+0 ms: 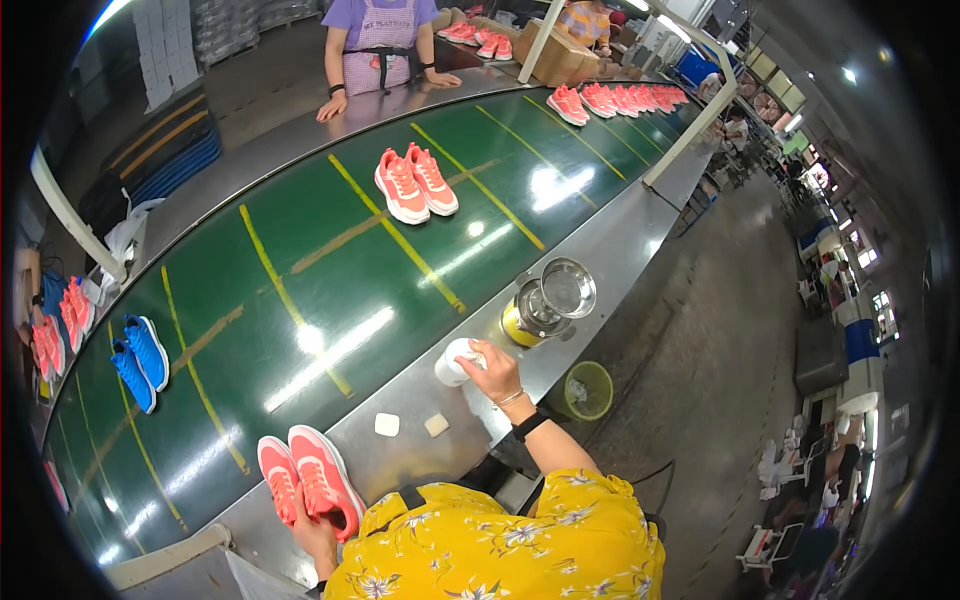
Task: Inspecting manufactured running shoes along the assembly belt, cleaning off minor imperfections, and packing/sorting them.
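Observation:
A pair of coral-pink sneakers (318,478) with white soles rests side by side at the near edge of the metal ledge. My left hand (316,545) grips the heel end of the right-hand sneaker, its fingers partly hidden. Farther right, my right hand (492,374) is closed around the top of a small white cylindrical container (453,366). Whether its fingers also pinch something white at the top is hard to make out. Two small pale pads, a white one (387,425) and a cream one (436,425), lie on the ledge between my hands.
A yellow-and-metal can (528,318) with a round metal dish stands beyond my right hand. The green conveyor belt (300,250) carries coral sneakers (416,186) and blue sneakers (140,360). A yellowish bin (587,390) is below the ledge. Across the belt stands a person in an apron (380,50).

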The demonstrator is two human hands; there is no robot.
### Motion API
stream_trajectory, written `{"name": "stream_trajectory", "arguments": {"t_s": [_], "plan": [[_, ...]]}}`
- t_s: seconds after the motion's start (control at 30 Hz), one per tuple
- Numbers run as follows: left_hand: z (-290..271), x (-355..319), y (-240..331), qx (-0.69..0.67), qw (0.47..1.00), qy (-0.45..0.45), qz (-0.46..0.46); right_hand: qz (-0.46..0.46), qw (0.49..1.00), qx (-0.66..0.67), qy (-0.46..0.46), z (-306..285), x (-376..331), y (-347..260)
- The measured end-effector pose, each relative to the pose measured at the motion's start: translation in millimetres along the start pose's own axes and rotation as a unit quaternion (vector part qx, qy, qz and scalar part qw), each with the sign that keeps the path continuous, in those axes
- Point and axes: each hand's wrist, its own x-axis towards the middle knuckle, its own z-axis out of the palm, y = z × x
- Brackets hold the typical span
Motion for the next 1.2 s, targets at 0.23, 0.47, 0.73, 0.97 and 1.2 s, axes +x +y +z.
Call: {"name": "stream_trajectory", "arguments": {"t_s": [0.23,0.47,0.73,0.97,1.2], "plan": [[-42.9,-1.5,-0.2,0.067,0.980,-0.053,0.178,0.384,0.874,0.279,0.102,-0.3,17.8,-9.2],[-32.9,17.9,-23.5,0.219,0.944,-0.174,0.174,0.548,0.490,0.670,0.099,42.9,-15.5,37.9],[-33.1,14.6,6.2,0.118,0.960,-0.116,0.225,0.556,0.521,0.643,0.072,41.7,-10.0,44.2],[-33.9,10.1,2.7,0.115,0.968,-0.093,0.204,0.392,0.859,0.325,0.062,28.8,22.8,8.5],[-38.8,15.5,7.0,0.104,0.969,-0.106,0.196,0.098,0.995,0.016,-0.027,36.3,-7.0,2.4]]}}
